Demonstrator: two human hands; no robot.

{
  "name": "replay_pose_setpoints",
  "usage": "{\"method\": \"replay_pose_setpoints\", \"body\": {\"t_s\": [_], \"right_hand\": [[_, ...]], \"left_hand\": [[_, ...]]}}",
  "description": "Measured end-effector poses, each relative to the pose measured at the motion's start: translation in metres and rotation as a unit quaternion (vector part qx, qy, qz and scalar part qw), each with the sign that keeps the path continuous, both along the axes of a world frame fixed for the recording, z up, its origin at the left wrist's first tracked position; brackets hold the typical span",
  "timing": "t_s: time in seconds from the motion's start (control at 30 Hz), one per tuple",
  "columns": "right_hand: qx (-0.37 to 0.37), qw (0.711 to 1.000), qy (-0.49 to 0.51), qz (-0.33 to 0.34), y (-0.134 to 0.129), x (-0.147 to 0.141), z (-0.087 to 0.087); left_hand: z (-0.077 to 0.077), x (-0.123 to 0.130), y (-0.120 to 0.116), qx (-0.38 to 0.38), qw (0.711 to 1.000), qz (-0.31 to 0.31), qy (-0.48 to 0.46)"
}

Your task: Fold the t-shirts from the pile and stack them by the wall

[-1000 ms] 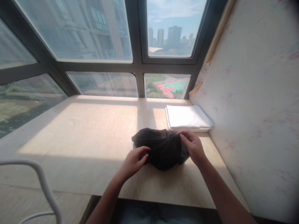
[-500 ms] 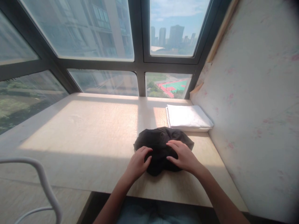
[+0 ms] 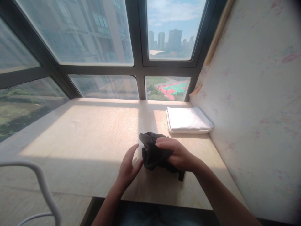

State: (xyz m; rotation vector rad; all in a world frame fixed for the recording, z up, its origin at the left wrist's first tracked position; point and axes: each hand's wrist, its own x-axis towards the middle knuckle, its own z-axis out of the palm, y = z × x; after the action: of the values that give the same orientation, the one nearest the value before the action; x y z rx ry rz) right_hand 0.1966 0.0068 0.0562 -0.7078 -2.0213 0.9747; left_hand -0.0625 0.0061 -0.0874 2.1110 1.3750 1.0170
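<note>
A crumpled black cloth item [image 3: 152,153], perhaps a garment, is bunched up just above the wooden tabletop [image 3: 94,135]; its exact kind does not show. My right hand [image 3: 176,152] is closed around its right side, fingers gripping the fabric. A narrow dark end of it, like a strap or band, hangs down below that hand. To the left, my left hand [image 3: 129,164] is open, with thumb and fingers apart. Its thumb is close to the cloth's left edge; whether it touches I cannot tell.
A folded white cloth [image 3: 189,120] lies at the back right by the flowered wall [image 3: 249,125]. Dark-framed windows [image 3: 138,69] rise behind the table. A curved white tube [image 3: 42,182] stands at the left front. The table's front edge runs before my body.
The black cloth was spread wider under both hands; now it is bunched up smaller. My right hand has closed on it and moved slightly left. My left hand has let go and shifted left.
</note>
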Motion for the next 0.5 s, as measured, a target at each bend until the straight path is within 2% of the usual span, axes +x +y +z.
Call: {"method": "replay_pose_setpoints", "body": {"t_s": [0.07,0.1,0.17,0.27,0.33,0.43,0.5], "right_hand": [[-0.041,0.994,0.092,0.034,0.004,-0.003,0.018],[-0.069,0.988,0.137,0.029,0.008,-0.004,0.023],[-0.126,0.969,0.212,-0.022,0.016,-0.003,0.023],[-0.181,0.934,0.284,-0.122,0.031,0.007,0.009],[-0.19,0.917,0.311,-0.161,0.039,0.021,-0.006],[-0.206,0.913,0.283,-0.21,0.041,0.052,-0.031],[-0.228,0.92,0.196,-0.253,0.037,0.074,-0.049]], "left_hand": [[0.001,-0.002,0.004,-0.015,0.998,0.033,-0.059],[0.001,-0.002,0.005,-0.029,0.995,0.038,-0.091],[0.003,0.001,0.006,-0.081,0.984,0.028,-0.156],[0.004,0.007,0.005,-0.189,0.954,0.019,-0.232],[0.007,0.007,0.006,-0.222,0.93,0.046,-0.29],[0.02,-0.007,0.012,-0.201,0.893,0.128,-0.382],[0.038,-0.023,0.019,-0.177,0.877,0.185,-0.407]]}}
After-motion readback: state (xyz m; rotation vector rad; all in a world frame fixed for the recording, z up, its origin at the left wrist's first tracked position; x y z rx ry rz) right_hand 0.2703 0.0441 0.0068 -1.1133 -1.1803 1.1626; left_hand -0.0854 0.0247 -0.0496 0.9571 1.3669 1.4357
